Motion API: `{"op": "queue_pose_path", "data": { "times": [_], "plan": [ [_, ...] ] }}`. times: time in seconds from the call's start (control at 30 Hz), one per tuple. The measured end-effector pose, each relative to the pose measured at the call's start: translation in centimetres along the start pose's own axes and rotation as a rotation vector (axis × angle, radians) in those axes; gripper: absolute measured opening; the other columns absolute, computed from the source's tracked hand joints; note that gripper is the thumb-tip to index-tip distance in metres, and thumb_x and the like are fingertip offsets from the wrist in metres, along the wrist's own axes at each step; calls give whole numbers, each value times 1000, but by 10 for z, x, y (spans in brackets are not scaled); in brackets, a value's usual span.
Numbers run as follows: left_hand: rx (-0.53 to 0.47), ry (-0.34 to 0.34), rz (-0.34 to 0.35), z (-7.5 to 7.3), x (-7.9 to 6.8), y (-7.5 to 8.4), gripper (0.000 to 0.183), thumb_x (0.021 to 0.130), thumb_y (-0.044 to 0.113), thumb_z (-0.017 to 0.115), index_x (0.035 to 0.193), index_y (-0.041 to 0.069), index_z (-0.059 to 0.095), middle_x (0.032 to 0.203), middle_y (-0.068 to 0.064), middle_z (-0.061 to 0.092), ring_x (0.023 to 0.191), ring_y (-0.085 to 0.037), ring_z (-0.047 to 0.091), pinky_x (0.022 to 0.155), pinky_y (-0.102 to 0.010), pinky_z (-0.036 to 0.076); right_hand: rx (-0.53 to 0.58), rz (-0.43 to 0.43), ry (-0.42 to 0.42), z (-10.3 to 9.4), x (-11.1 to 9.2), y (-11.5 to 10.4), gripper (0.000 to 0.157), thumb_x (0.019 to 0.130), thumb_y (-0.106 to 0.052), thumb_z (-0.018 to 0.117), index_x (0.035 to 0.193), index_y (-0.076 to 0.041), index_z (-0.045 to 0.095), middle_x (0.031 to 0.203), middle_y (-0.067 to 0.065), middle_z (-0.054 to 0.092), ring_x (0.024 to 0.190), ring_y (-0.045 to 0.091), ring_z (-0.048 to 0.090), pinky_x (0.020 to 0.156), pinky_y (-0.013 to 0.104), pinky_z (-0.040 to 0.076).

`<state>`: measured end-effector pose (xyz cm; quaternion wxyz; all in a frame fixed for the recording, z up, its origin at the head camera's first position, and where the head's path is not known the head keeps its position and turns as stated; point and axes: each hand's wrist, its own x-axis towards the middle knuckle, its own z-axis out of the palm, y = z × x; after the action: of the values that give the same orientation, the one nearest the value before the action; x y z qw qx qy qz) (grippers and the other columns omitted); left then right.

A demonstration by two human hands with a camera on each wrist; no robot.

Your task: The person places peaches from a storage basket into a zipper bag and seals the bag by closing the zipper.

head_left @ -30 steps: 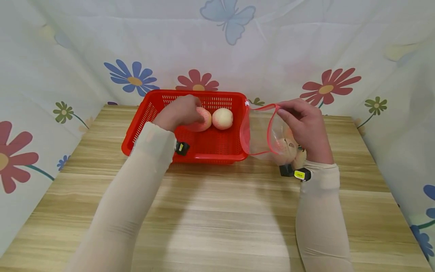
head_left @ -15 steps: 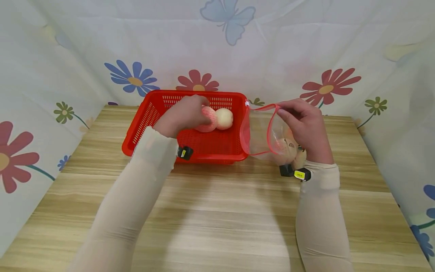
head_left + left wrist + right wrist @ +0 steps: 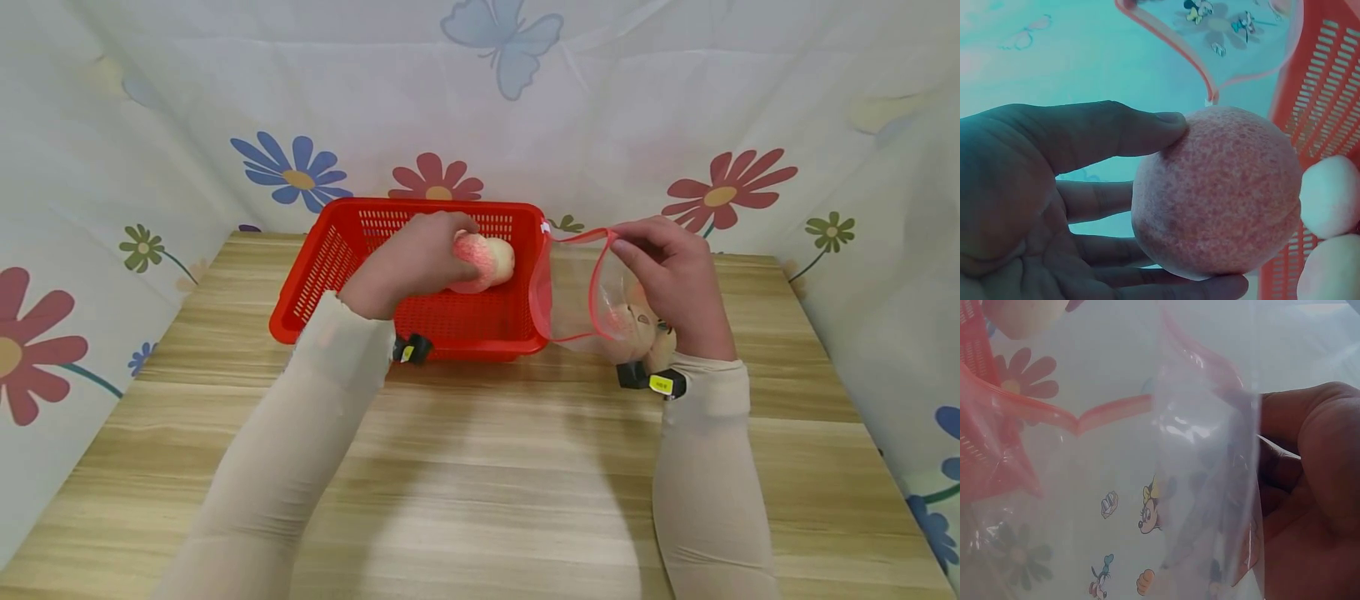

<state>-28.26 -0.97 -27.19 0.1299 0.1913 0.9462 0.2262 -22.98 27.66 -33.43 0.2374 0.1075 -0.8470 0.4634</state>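
Observation:
In the head view my left hand (image 3: 417, 257) holds a pink-speckled peach (image 3: 474, 265) over the red basket (image 3: 487, 347). Close up in the left wrist view, thumb and fingers grip the sides of that peach (image 3: 1216, 194). A paler peach (image 3: 502, 260) lies in the basket just behind it; the left wrist view shows two pale fruits (image 3: 1330, 197) there. To the right, my right hand (image 3: 671, 275) pinches the pink rim of a clear zip bag (image 3: 573, 283), whose mouth gapes toward the basket. Pale peaches (image 3: 632, 332) show at the bag's far end, partly hidden by the hand.
The bag's opposite rim rests against the basket's right wall. Basket and bag stand near the back of a wooden table (image 3: 487, 467). A flowered cloth (image 3: 360, 100) hangs behind and on both sides. Cartoon figures (image 3: 1149, 509) are printed on the bag.
My left hand has moved a little right with the peach, lifting it slightly, so it now partly covers the paler peach. My right hand and the bag have stayed put.

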Motion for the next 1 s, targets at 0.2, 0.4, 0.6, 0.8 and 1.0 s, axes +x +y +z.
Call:
{"op": "queue_pose_path", "data": {
  "times": [0.2, 0.4, 0.6, 0.8, 1.0],
  "plan": [
    [-48, 6, 27, 3, -5, 2, 68, 81, 28, 77, 141, 16, 49, 127, -3, 60, 102, -22, 59, 82, -39, 59, -8, -7, 0, 0, 0, 0, 26, 92, -20, 66, 115, -8, 71, 99, -13, 64, 86, 6, 61, 78, 13, 50],
    [-105, 9, 28, 7, -6, 3, 71, 79, 29, 79, 142, 18, 48, 129, -1, 60, 103, -20, 59, 83, -39, 59, 2, -10, 2, 0, 1, 1, 26, 92, -18, 66, 114, -7, 71, 98, -15, 63, 87, 6, 61, 78, 13, 50],
    [-126, 7, 42, 14, -8, 4, 69, 80, 30, 78, 141, 18, 49, 128, 0, 60, 107, -19, 58, 86, -38, 58, 9, -11, 3, 1, 1, 0, 26, 92, -18, 66, 114, -7, 71, 98, -15, 63, 87, 6, 62, 78, 13, 50],
    [-149, 30, 44, 20, -12, 6, 69, 79, 31, 79, 140, 21, 49, 129, 1, 59, 109, -18, 56, 85, -38, 58, 12, -15, 5, 1, 1, 0, 25, 91, -17, 66, 114, -7, 71, 98, -15, 63, 87, 6, 62, 78, 13, 50],
    [-196, 54, 51, 25, -14, 8, 67, 79, 32, 79, 139, 23, 50, 130, 2, 59, 109, -17, 55, 85, -37, 58, 7, -6, 3, 1, 0, 0, 25, 91, -18, 66, 114, -8, 71, 97, -15, 64, 86, 6, 61, 78, 13, 50]
  ]
}}
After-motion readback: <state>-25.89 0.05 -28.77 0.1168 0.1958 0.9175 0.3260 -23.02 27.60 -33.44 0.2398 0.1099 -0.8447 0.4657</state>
